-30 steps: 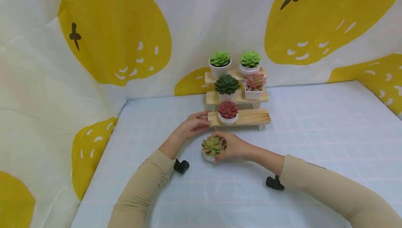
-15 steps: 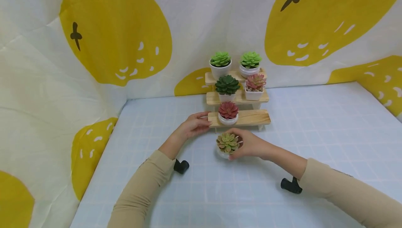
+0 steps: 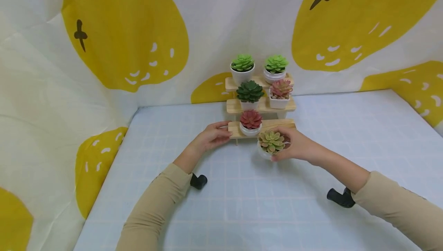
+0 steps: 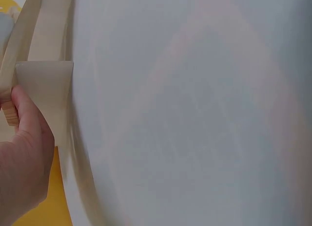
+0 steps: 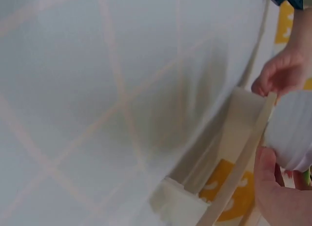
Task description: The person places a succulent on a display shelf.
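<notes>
My right hand (image 3: 299, 145) grips a pale green potted succulent (image 3: 271, 141) by its round white pot, in front of the right half of the lowest shelf. The pot (image 5: 292, 128) shows at the right of the right wrist view, above the shelf edge. With its fingers, my left hand (image 3: 215, 136) holds the left end of the three-tier wooden plant stand (image 3: 234, 128). In the left wrist view, the left hand (image 4: 27, 148) is at the board's end. A dark red succulent (image 3: 250, 120) in a white pot sits on the lowest shelf's left half.
On the middle shelf stand a dark green succulent (image 3: 250, 92) and a pink one (image 3: 281, 93). Two bright green succulents (image 3: 242, 63) occupy the top shelf. A pale blue checked cloth (image 3: 249, 205) covers the table; a lemon-print cloth (image 3: 214, 20) hangs behind.
My right hand has carried the pale green succulent rightward and toward the stand, from the table front to before the lowest shelf's right half. My left hand stays at the shelf end.
</notes>
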Available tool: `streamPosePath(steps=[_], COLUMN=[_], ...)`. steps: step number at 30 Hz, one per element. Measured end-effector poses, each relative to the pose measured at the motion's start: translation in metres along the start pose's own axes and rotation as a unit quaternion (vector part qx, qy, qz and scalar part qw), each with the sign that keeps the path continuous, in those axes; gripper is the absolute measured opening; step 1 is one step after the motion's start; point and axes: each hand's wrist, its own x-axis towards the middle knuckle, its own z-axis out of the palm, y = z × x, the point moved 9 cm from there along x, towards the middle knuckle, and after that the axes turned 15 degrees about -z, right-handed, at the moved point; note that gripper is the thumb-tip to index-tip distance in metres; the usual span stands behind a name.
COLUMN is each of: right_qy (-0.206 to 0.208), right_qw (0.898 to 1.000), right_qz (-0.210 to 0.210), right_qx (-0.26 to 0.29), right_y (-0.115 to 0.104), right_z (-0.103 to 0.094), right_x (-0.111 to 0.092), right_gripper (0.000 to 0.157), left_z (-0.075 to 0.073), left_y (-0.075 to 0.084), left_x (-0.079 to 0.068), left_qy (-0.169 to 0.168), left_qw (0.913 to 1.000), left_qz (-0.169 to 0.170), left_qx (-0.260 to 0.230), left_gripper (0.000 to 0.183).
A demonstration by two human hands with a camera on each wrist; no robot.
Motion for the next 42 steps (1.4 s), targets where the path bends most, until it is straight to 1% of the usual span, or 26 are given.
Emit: streamPosePath(steps=[4,9,12,18,23,32,37,42], right_qy=[0.017,0.035,0.050,0.082,0.098,0.104,0.108,0.116], right_qw=[1.000,0.999,0.998,0.994,0.993,0.993,0.993,0.992], right_qz=[-0.003,0.004,0.016,0.052,0.055,0.052,0.050,0.043], right_qx=[-0.024,-0.030,-0.034,-0.043,-0.031,-0.003,0.003,0.001], right_y=[-0.004,-0.004,0.002,0.021,0.028,0.032,0.032,0.033], right_z=[-0.015,-0.028,-0.036,-0.051,-0.055,-0.056,-0.057,-0.061], right_x=[0.000,0.000,0.001,0.007,0.012,0.018,0.015,0.008], right_gripper=[0.070,0.072,0.073,0.075,0.075,0.075,0.075,0.073], left_z=[-0.001,-0.002,-0.003,-0.003,-0.003,-0.007,-0.005,-0.001], left_y=[0.001,0.001,0.000,-0.001,-0.001,-0.001,-0.001,-0.002], left_x=[0.000,0.001,0.001,0.003,0.003,0.004,0.005,0.007], left_qy=[0.001,0.004,0.009,0.016,0.019,0.030,0.035,0.027], left_qw=[1.0000,1.0000,0.9999,0.9998,0.9998,0.9994,0.9990,0.9988], left_qz=[0.000,-0.003,-0.007,-0.010,-0.008,-0.004,0.000,0.004], left_qx=[0.000,-0.004,-0.004,0.002,0.005,0.015,0.029,0.041], left_gripper=[0.057,0.057,0.058,0.058,0.057,0.056,0.055,0.055])
